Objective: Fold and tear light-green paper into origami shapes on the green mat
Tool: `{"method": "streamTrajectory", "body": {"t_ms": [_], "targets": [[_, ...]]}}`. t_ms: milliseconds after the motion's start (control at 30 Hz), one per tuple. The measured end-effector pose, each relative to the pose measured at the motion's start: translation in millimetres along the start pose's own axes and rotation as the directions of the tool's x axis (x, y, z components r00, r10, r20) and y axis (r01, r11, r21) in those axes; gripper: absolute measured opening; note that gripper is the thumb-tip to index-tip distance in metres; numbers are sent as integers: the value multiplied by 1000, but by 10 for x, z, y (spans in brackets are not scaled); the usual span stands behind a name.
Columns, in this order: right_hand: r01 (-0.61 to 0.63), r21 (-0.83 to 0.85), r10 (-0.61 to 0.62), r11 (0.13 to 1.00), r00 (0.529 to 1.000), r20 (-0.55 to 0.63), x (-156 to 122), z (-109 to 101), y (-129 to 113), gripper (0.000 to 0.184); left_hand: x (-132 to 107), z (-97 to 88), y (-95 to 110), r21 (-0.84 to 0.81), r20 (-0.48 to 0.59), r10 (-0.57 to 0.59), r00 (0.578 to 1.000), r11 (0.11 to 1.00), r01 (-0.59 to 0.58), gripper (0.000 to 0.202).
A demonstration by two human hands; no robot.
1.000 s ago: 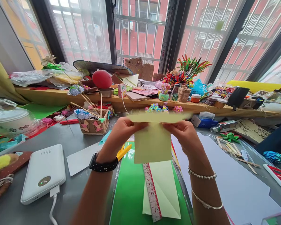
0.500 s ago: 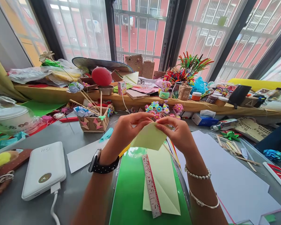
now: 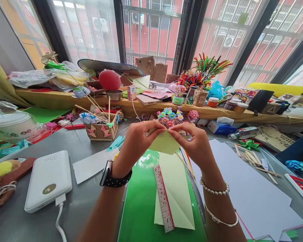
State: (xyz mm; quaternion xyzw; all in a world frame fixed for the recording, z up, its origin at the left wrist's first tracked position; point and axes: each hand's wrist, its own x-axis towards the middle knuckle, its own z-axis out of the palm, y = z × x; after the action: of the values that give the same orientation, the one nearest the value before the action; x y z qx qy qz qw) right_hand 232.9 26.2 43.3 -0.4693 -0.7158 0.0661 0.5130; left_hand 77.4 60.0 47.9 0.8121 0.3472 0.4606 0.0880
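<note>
Left hand, as I see it through the head camera, is closed to a pinch: thumb and index finger meet on the upper edge of a pale green paper. My right hand mirrors it, thumb and index finger nipped together on that same edge, the fingertips of the two hands nearly touching. I cannot make out how the remaining fingers of either hand are set.

The paper hangs below and between both hands, its lower edge tilted toward me, above the far edge of a green board. I can't judge how high above the board it is.

Beneath, a larger creased sheet lies lengthwise on the board, one corner close to the board's right edge. A patterned ruler rests aslant on this sheet, along its left edge.

Off the board's left edge I have a white strip on the grey table, with a white power bank farther left. Beside the board's right edge lie broad white sheets. Beyond my fingertips stand crocheted-looking flowers.
</note>
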Motion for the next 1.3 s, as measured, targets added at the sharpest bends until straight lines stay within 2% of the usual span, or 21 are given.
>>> {"method": "streamTrajectory", "body": {"t_ms": [100,267,500,667,833,1067,1300], "targets": [[-6,1,6,1000,1000,10,-2,-49,18,12,-6,-19,9,45,-38,31,999,999,-29,12],[-29,-26,29,999,1000,-2,-2,-133,56,12,-12,-39,-12,43,-81,20,997,999,-16,13],[-10,-5,11,1000,999,39,-1,-85,22,12,-8,-34,19,64,-12,70,997,996,-69,11],[-40,-10,40,999,999,20,-5,-109,36,11,-16,-53,17,73,-28,61,998,996,-59,12],[-14,9,13,1000,998,59,-4,-84,29,11,-13,-42,22,76,4,71,997,995,-72,12],[-6,11,6,1000,998,56,-2,-67,23,11,-12,-39,19,77,10,71,997,994,-71,12],[-49,14,49,999,998,47,-7,-96,30,12,-16,-38,28,76,15,57,998,995,-58,13]]}}
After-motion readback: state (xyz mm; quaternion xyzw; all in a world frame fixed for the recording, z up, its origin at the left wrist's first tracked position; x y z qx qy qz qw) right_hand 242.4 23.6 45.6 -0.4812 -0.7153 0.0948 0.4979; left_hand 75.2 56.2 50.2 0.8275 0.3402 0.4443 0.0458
